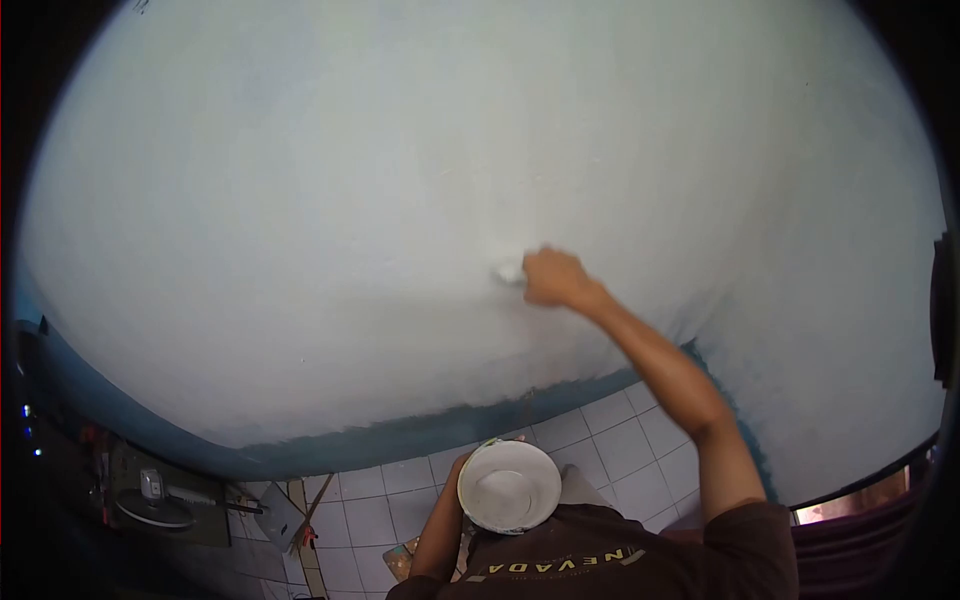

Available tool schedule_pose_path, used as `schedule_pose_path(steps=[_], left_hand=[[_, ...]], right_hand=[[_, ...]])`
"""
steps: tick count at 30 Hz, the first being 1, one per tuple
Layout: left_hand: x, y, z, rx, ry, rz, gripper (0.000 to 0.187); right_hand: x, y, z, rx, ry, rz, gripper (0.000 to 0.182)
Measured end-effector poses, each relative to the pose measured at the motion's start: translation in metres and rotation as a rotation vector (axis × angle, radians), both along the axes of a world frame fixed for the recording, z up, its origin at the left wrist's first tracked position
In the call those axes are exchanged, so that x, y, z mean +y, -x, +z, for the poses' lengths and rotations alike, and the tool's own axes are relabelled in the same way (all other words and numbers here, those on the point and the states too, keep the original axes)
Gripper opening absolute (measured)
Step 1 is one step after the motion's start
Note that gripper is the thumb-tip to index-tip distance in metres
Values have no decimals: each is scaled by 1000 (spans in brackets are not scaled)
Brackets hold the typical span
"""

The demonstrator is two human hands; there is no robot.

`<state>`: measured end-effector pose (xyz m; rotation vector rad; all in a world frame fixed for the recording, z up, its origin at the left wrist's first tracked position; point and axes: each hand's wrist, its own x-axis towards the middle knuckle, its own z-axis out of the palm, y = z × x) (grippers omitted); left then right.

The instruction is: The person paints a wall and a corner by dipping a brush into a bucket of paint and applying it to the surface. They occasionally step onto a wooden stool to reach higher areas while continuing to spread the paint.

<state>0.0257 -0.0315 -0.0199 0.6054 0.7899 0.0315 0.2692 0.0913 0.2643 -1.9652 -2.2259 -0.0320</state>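
My right hand (556, 277) is closed round the handle of a paintbrush (508, 273), whose whitish bristle end points left against the pale wall (400, 200). Most of the handle is hidden by my fingers. Close to my chest, my left hand (460, 470) holds a round white bucket (551, 490) from its left side, its fingers mostly out of sight. White paint shows at the bottom of the bucket. Along the wall's lower edge runs a teal band (400, 432), with an uneven border where the white coat meets it.
White floor tiles (625, 450) meet the wall below. At lower left are a dark surface with a round disc (155, 510) and several small items. A dark red cloth (850, 545) hangs at lower right. On the right, another wall (830, 370) joins at a corner.
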Motion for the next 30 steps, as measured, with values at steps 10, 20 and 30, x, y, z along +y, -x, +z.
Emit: schedule_pose_path(steps=[10,20,30], left_hand=[[-5,30,10,-101,-238,190,40],[-1,29,-8,-152,55,184,40],[-7,29,-8,-154,124,230,36]], right_hand=[[-38,36,323,-62,-755,-55,20],[10,27,119,-56,-795,41,52],[-8,8,-7,124,197,23,35]])
